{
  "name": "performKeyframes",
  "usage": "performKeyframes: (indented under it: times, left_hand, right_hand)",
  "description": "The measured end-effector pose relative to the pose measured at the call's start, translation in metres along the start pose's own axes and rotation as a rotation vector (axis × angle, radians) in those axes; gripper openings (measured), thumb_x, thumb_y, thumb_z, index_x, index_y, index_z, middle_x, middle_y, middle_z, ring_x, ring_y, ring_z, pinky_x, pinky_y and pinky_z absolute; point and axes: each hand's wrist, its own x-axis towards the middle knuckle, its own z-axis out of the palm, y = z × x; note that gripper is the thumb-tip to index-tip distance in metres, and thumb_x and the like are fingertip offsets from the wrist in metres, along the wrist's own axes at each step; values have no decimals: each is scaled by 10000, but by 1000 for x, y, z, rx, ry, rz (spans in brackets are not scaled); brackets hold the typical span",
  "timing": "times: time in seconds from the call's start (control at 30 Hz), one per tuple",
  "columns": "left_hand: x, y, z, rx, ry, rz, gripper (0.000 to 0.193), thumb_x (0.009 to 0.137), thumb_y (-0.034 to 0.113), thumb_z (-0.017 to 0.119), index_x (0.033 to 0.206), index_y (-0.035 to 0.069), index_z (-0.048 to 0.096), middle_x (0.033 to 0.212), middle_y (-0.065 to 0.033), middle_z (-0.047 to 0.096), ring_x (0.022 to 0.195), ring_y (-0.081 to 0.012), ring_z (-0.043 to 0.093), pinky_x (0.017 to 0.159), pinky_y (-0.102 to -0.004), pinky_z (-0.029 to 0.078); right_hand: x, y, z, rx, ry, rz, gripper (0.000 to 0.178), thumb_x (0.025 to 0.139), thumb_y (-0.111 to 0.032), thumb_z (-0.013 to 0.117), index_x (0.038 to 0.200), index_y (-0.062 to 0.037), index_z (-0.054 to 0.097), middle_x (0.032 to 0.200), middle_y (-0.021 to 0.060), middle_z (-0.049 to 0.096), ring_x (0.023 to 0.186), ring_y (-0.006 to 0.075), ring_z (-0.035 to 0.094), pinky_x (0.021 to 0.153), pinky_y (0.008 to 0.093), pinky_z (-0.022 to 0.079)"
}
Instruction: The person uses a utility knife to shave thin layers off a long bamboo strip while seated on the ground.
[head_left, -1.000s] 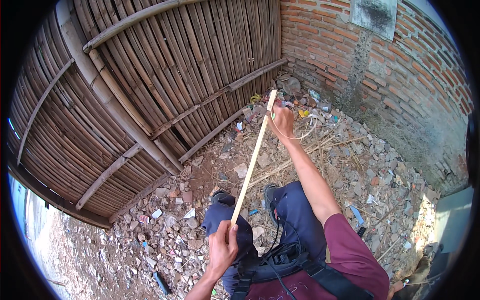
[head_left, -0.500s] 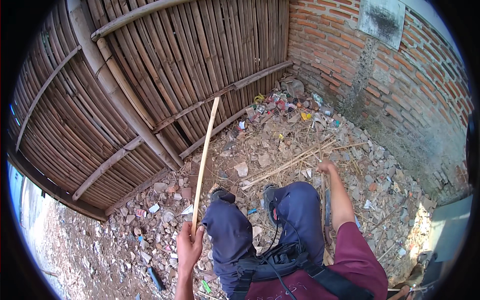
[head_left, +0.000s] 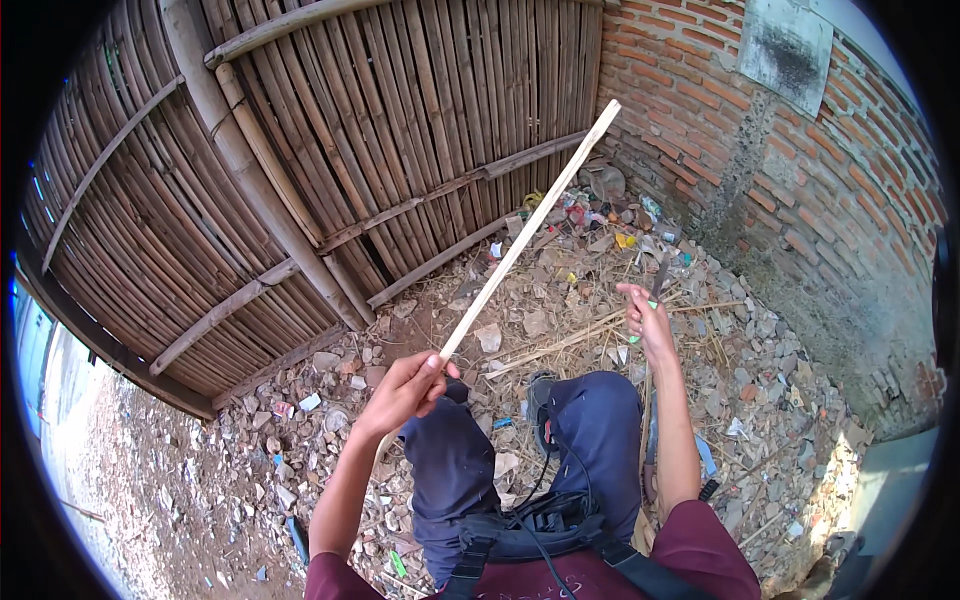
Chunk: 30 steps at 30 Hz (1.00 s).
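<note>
My left hand (head_left: 405, 392) is closed round a long pale bamboo strip (head_left: 520, 240), gripping it near its lower part. The strip slants up and to the right across the view, its far end in front of the corner where the walls meet. In my right hand (head_left: 650, 325) is a small knife (head_left: 659, 278) with a green handle and a dark blade pointing away from me. Knife and strip are apart. Several thin bamboo strips (head_left: 560, 346) lie on the ground beyond my knees.
A bamboo-slat wall (head_left: 420, 100) stands ahead and left, meeting a brick wall (head_left: 690, 130) at the far corner. Rubble (head_left: 780, 400) covers the ground, with coloured litter (head_left: 590, 212) by that corner. My legs (head_left: 590, 430) are bent below my hands.
My left hand has moved up and right, tilting the bamboo strip rightward. My right hand has turned and risen slightly, and the knife in it now shows plainly.
</note>
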Motion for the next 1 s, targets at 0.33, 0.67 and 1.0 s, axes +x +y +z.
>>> performKeyframes:
  times: [0.33, 0.67, 1.0]
  left_hand:
    - [-9, 39, 71, -223, -173, -9, 294, 1192, 289, 411, 1175, 56, 590, 686, 4, 531, 496, -49, 415, 447, -216, 323]
    - [-26, 38, 91, -139, -41, 10, 271, 1152, 244, 550, 1050, 1, 615, 692, 23, 494, 510, -40, 413, 452, -232, 326]
    - [-18, 39, 108, -135, 107, 40, 250, 1139, 228, 583, 1013, 19, 638, 696, 82, 486, 580, 0, 396, 504, -227, 295]
  right_hand:
    - [-64, -91, 109, 291, -269, -223, 316, 1093, -264, 658, 1313, -44, 710, 744, -126, 413, 610, -17, 334, 510, 194, 233]
    - [-75, -94, 120, 271, -231, -247, 173, 1073, -173, 676, 1154, -27, 720, 800, -89, 598, 583, -20, 368, 503, 213, 254]
    - [-90, -51, 145, -737, 31, -843, 175, 893, -33, 653, 1049, -99, 700, 845, 110, 680, 673, 355, 694, 600, 475, 535]
